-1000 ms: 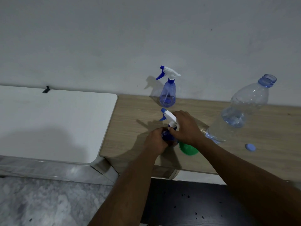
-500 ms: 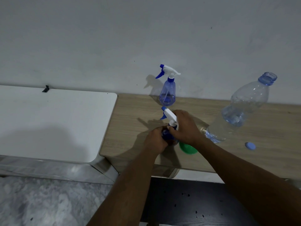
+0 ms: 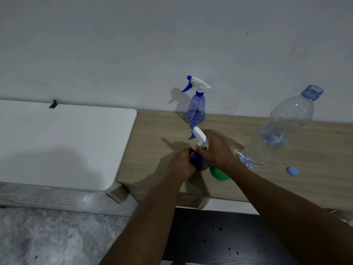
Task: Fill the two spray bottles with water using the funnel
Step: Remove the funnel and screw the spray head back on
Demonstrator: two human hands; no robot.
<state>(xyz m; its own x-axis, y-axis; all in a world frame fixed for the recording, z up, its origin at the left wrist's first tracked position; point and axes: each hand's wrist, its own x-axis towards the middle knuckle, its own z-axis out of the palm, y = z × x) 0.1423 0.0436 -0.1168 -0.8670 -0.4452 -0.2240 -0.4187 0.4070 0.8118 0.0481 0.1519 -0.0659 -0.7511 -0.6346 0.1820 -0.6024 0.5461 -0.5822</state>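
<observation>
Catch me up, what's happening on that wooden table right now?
A person grips the near spray bottle in both hands: left hand around the body, right hand at the trigger head's collar. The far spray bottle stands by the wall with its head on. The green funnel lies beside the hands; the uncapped water bottle and its cap sit to the right.

Capped blue spray bottle (image 3: 196,109) upright by wall, second spray bottle (image 3: 198,148) hand-held, green funnel (image 3: 218,173) seemingly lying beside it

two spray bottles (image 3: 196,109) (image 3: 198,146) – one water bottle (image 3: 277,134), one cap (image 3: 292,171), one green funnel (image 3: 218,174) – two hands (image 3: 181,165) (image 3: 215,148)
</observation>
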